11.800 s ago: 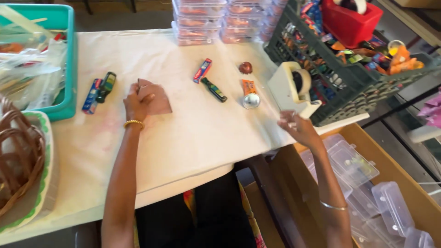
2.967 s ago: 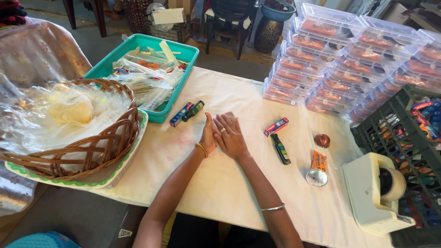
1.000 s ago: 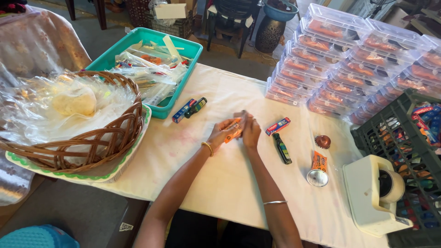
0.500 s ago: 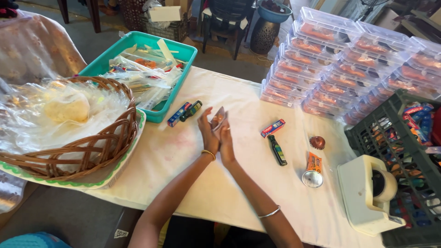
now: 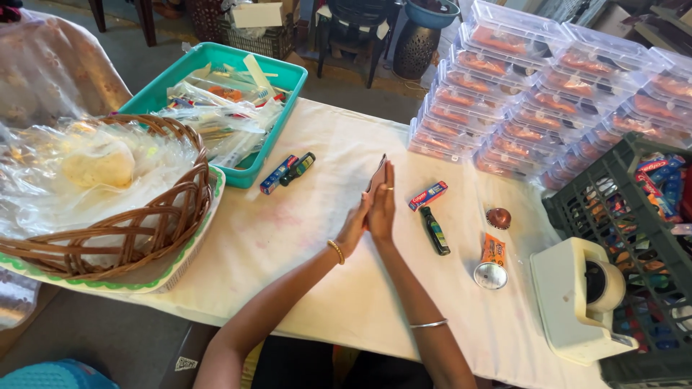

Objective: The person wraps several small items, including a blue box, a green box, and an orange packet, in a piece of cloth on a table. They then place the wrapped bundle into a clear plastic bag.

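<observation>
My left hand [image 5: 357, 222] and my right hand [image 5: 383, 204] are pressed palm to palm, upright over the white-covered table [image 5: 303, 238]. A thin flat brown piece [image 5: 376, 173] is held between the palms, and only its top edge shows. Just right of my hands lie a small red and blue box [image 5: 427, 195] and a dark green bottle [image 5: 435, 230]. To the left lie a small blue box [image 5: 277, 175] and a small dark bottle [image 5: 299, 167].
A teal tray [image 5: 285, 72] of wrapped items and a wicker basket [image 5: 137, 238] with plastic bags stand at the left. Stacked clear lidded containers [image 5: 540, 94] fill the back right. A dark crate [image 5: 634, 216], white tape dispenser [image 5: 580, 299], brown round thing [image 5: 498, 217], orange packet [image 5: 494, 250] and silver tin [image 5: 491, 275] are at the right.
Both hands have risen from lying flat on the table to standing upright, palms together around the brown piece. The things on the table have not moved.
</observation>
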